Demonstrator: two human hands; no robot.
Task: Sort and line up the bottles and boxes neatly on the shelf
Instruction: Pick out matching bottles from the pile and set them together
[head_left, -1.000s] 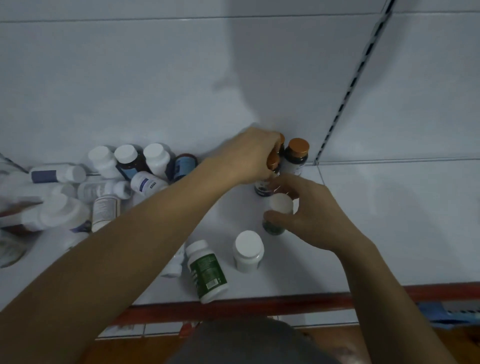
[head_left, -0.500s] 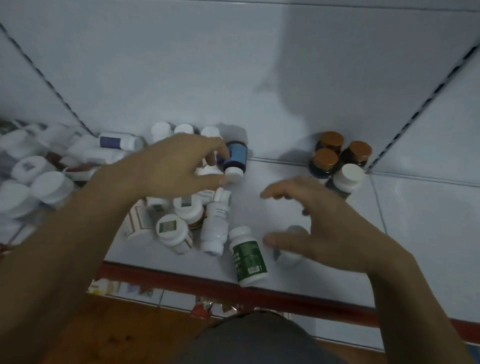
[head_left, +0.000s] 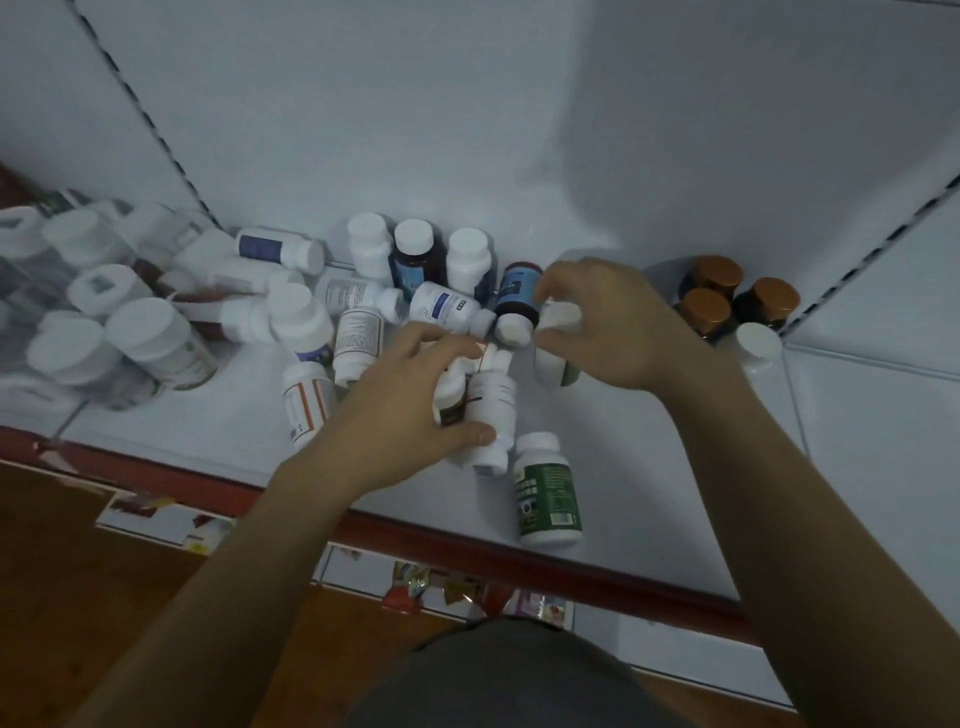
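Head view, left hand, right hand, gripping bottles

Toppled bottles left on shelf, upright cluster back right

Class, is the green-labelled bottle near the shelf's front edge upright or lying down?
Lying down: the green-labelled bottle shows its full label side, with its cap pointing rearward.
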